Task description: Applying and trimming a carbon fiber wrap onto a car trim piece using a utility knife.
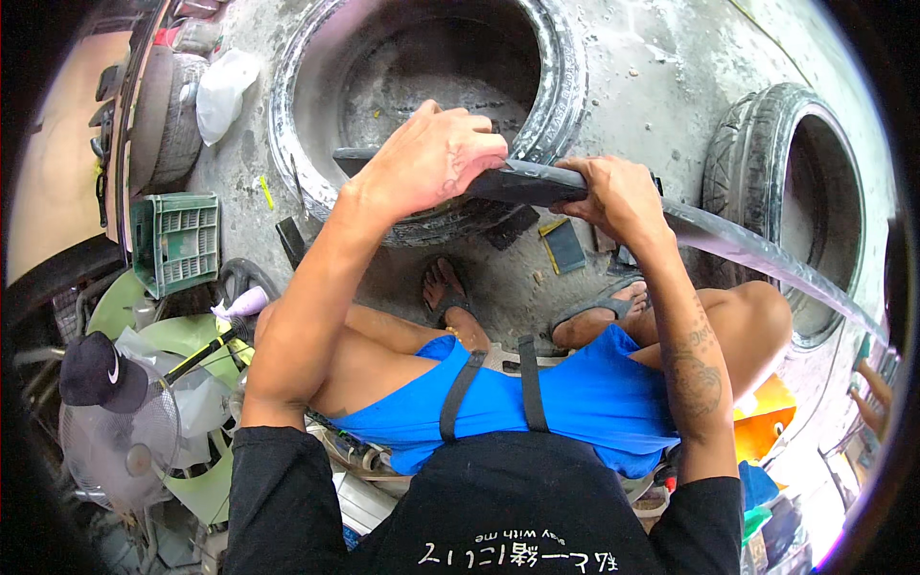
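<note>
A long, dark, flat strip (535, 184), rubber-like in look, is held up across my front. My left hand (436, 158) grips it near its left end, fingers curled over the top edge. Farther right, my right hand (618, 196) is closed around the same strip, thumb toward the middle. Beyond that hand the strip bends away to the right and passes in front of a standing tyre (743, 168). Below and behind my hands lies a large tyre (286, 105) on the floor, its nearer side partly hidden by the strip.
Between my sandalled feet and the large tyre lie a dark block with a yellow edge (563, 247) and a black pad (513, 228). To the left are a green crate (174, 244), a white plastic bag (226, 94) and a fan (120, 455) with a black cap (101, 374) on it.
</note>
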`<action>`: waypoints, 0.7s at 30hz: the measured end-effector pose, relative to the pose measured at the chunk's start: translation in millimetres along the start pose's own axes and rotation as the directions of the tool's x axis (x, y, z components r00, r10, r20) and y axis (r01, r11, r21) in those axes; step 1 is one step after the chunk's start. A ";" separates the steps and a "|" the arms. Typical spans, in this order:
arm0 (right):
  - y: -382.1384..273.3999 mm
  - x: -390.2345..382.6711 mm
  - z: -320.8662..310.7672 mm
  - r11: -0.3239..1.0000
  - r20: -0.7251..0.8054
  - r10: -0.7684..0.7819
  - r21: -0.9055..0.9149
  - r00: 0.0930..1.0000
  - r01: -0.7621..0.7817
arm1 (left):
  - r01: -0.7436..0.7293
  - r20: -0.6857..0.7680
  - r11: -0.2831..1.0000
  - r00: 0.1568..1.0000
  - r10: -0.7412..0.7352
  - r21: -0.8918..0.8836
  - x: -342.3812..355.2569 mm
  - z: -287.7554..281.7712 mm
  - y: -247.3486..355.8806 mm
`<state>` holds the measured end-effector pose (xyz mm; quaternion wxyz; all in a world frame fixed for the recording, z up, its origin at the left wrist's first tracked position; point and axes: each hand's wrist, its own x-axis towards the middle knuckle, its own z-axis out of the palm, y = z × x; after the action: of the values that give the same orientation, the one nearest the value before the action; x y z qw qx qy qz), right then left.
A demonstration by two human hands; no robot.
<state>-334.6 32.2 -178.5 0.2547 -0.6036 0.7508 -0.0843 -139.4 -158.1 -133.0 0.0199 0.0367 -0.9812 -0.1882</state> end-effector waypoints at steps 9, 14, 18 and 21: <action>3.7 -0.3 0.7 0.999 -0.032 -0.030 0.017 0.999 0.031 | -0.011 0.049 0.997 0.999 0.008 0.077 4.5 1.0 0.1; 2.5 1.8 -0.2 0.999 -0.024 -0.032 0.028 0.999 0.032 | -0.114 -0.128 0.987 0.987 0.099 -0.111 1.6 15.2 -15.4; -2.2 1.9 -4.7 1.000 0.021 0.003 0.018 1.000 -0.004 | -0.037 -0.030 0.995 0.999 0.035 -0.093 2.9 15.5 -13.9; -3.6 1.6 -5.2 1.000 0.030 0.014 0.013 0.999 -0.015 | -0.055 -0.011 0.996 0.998 0.054 -0.071 5.8 12.1 -11.6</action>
<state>-334.3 28.8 -173.0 0.2705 -0.5976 0.7507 -0.0785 -145.1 -164.9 -148.3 0.0305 0.0100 -0.9745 -0.2222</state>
